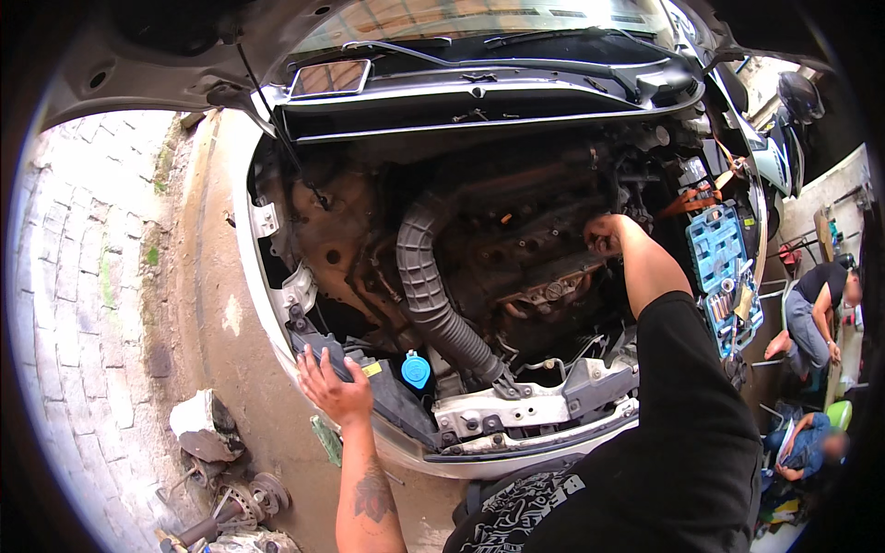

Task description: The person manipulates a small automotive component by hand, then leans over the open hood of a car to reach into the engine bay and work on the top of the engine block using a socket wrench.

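A car's engine bay lies before me under a raised hood. My left hand [334, 388] rests with spread fingers on the headlamp area at the front corner, beside a blue washer-fluid cap [415, 370]. My right hand [604, 235] reaches to the right end of the dark engine [511, 238], fingers curled; whether it holds something small is too dark to tell. A ribbed grey air intake duct [422, 276] curves between the hands down to the front crossmember [525, 409]. An orange part [507, 218] shows on the engine top.
An open blue socket-set case [717, 245] with sockets and tools lies on the right fender, near an orange strap [693, 200]. A phone or tablet [331, 79] sits by the windshield. Metal parts [252, 498] and a stone block [207, 425] are on the ground. Two people sit at far right.
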Tool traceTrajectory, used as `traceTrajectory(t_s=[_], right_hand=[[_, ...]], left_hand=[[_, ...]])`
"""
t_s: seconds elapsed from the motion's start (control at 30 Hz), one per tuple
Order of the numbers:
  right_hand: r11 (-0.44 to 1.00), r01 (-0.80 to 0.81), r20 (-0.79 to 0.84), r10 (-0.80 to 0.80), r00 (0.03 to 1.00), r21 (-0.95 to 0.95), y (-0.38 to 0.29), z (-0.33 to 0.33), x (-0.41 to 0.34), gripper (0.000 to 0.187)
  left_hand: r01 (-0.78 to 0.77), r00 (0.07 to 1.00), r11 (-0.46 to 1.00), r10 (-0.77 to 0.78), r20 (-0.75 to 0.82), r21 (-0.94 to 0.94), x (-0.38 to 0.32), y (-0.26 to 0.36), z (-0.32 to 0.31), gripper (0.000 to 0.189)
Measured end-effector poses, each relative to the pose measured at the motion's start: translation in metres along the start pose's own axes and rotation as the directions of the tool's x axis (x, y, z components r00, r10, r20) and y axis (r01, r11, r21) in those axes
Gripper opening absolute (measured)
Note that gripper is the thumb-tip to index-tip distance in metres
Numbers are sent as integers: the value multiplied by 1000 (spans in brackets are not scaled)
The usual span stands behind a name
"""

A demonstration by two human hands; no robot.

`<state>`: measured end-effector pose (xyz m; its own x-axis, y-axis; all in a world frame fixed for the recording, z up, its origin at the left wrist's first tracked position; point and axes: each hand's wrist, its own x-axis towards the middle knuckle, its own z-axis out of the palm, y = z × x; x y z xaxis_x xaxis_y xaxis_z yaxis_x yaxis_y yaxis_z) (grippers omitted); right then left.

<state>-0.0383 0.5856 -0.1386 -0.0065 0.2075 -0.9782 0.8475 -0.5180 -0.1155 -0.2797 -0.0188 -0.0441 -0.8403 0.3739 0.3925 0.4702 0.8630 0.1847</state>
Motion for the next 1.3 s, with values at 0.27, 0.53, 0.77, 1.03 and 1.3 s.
traceTrajectory(t_s=[0.27,0.53,0.77,1.03,1.3], right_hand=[[936,335,-83,-344,935,-102,32,-19,24,12],[299,647,-304,-946,108,-701,162,99,-85,19],[742,658,-603,-584,544,-124,443,127,-229,40],[-725,688,-567,-562,-603,-13,673,127,-537,25],[-17,977,-841,-507,-190,-211,682,181,-523,9]], left_hand=[[-60,997,998,58,-59,-25,3,0,22,41],[0,1000,997,0,5,81,-2,-17,13,45],[-32,999,997,33,-2,72,-5,-9,24,46],[-68,998,998,68,5,14,0,-32,16,42],[-89,996,996,89,5,-10,1,-34,21,38]])
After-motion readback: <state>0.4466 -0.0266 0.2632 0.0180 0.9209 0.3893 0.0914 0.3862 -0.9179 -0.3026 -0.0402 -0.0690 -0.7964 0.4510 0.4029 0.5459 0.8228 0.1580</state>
